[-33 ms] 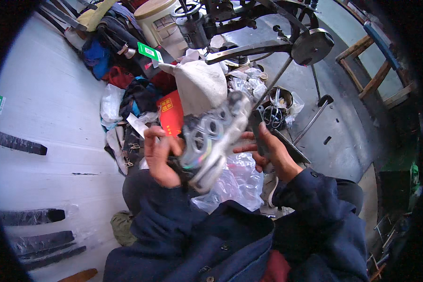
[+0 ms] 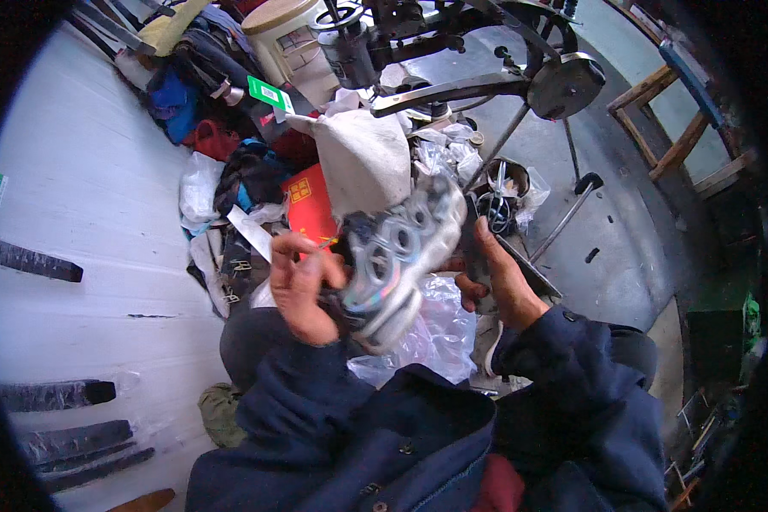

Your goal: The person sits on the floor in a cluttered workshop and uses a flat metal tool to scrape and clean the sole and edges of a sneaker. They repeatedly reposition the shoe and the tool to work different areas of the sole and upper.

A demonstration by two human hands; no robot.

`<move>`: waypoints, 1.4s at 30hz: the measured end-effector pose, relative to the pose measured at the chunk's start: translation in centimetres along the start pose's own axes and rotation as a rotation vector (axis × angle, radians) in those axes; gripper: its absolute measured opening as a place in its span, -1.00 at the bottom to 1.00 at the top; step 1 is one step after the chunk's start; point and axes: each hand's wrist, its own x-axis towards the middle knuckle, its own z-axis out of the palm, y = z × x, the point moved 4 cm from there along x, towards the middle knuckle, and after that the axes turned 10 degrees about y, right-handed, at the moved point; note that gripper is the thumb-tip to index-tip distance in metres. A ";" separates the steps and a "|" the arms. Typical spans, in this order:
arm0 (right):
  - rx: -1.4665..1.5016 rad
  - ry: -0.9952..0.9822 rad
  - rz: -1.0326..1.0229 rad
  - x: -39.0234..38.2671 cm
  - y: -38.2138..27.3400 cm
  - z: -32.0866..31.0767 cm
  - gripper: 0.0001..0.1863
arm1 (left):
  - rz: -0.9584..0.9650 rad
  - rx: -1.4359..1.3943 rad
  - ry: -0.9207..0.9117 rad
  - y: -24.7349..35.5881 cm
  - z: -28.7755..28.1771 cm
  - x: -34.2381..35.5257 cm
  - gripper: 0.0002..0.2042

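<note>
A chunky grey-and-white sneaker (image 2: 398, 256) is held up in front of me, tilted and smeared by motion. Iridescent rings show on its side. My left hand (image 2: 303, 290) is curled against its dark end at the left, the fingertips partly hidden there. On the other side is my right hand (image 2: 508, 282), its thumb raised along a dark flat thing (image 2: 472, 249) whose kind I cannot make out. Most of the right fingers are covered by the sneaker and this dark thing. Beneath the sneaker lies a crumpled clear plastic bag (image 2: 444, 328).
A black hand-cranked machine (image 2: 452, 90) stands ahead, beside a lidded bucket (image 2: 286, 51). Ahead lie a white cloth sack (image 2: 367, 158), a red packet (image 2: 310, 205) and a round container of tools (image 2: 508, 183). A wooden frame (image 2: 678, 141) is at far right.
The sneaker has shifted slightly right and turned a little. My left hand has moved slightly right along with it. Less of my right fingers shows behind the sneaker.
</note>
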 end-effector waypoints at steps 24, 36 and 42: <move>-0.190 0.201 -0.128 -1.1 -2.1 -5.1 -0.46 | 0.158 0.887 -0.661 -5.5 3.7 -0.7 -0.78; -0.161 0.327 -0.025 -0.9 -1.3 -5.9 -0.44 | 0.115 0.761 -0.434 -5.9 4.2 -0.9 -0.82; -0.098 0.402 -0.106 -0.1 -0.8 -6.4 -0.56 | 0.056 0.711 -0.456 -4.5 6.0 -3.7 -0.90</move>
